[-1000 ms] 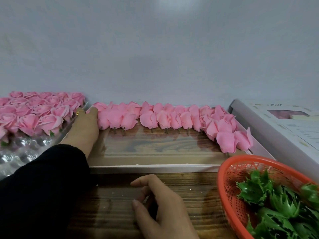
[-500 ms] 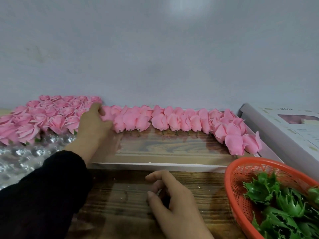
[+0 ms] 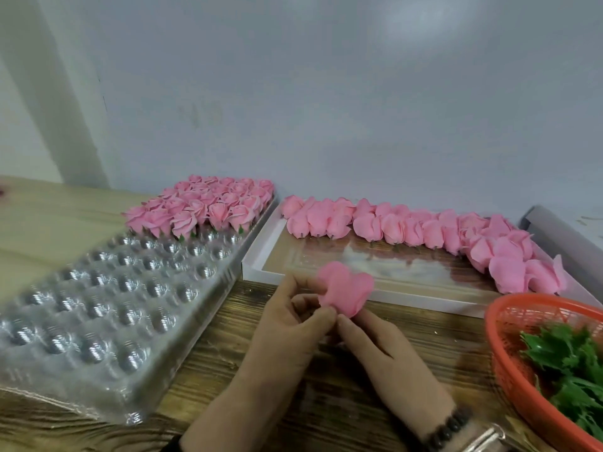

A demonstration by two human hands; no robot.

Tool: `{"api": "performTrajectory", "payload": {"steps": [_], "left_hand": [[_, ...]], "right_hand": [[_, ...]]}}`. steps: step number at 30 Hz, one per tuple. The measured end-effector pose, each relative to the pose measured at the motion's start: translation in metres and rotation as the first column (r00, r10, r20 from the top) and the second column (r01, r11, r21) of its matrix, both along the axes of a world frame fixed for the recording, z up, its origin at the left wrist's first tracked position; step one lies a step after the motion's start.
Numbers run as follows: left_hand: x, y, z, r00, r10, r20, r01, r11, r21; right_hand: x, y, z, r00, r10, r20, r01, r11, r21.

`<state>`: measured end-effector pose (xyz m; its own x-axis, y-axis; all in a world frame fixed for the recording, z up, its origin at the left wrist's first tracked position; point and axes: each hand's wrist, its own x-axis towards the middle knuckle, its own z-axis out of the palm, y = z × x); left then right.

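The left hand [image 3: 290, 324] curls round the pink soft-petalled rose head [image 3: 346, 290], thumb and fingers pinching its base, and the right hand [image 3: 381, 353] pinches that same base from the near right. The flower is held just above the brown wooden tabletop [image 3: 228, 353], on the near side of the white shallow cardboard box [image 3: 261, 256]. Pressure is best kept on the base alone, since the petals probably crush easily. Bare tabletop lies between the hands and the clear plastic blister tray [image 3: 107, 314] at left, while the orange plastic mesh basket [image 3: 509, 324] of green plastic leaf calyxes [image 3: 567, 357] crowds the right.
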<state>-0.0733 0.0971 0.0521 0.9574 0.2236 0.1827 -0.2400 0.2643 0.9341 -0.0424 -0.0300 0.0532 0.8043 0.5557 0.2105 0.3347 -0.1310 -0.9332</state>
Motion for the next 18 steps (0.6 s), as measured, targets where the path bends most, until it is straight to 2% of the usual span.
{"api": "performTrajectory", "payload": {"steps": [4, 9, 13, 18], "left_hand": [[0.000, -0.001, 0.002, 0.993, -0.041, 0.112, 0.014, 0.973, 0.230], [-0.006, -0.005, 0.002, 0.980, -0.152, 0.127, 0.082, 0.895, 0.438], [-0.007, -0.013, 0.001, 0.972, -0.202, 0.121, 0.121, 0.869, 0.479], [-0.006, -0.012, -0.003, 0.976, -0.216, 0.034, 0.174, 0.864, 0.473]], "right_hand": [[-0.001, -0.003, 0.001, 0.992, 0.042, -0.120, -0.024, 0.989, 0.148], [0.001, -0.002, -0.004, 0.925, 0.127, -0.359, 0.022, 0.923, 0.384], [0.001, 0.002, -0.004, 0.859, 0.154, -0.489, 0.146, 0.841, 0.521], [0.001, 0.000, -0.003, 0.861, 0.075, -0.503, 0.258, 0.788, 0.559]]}}
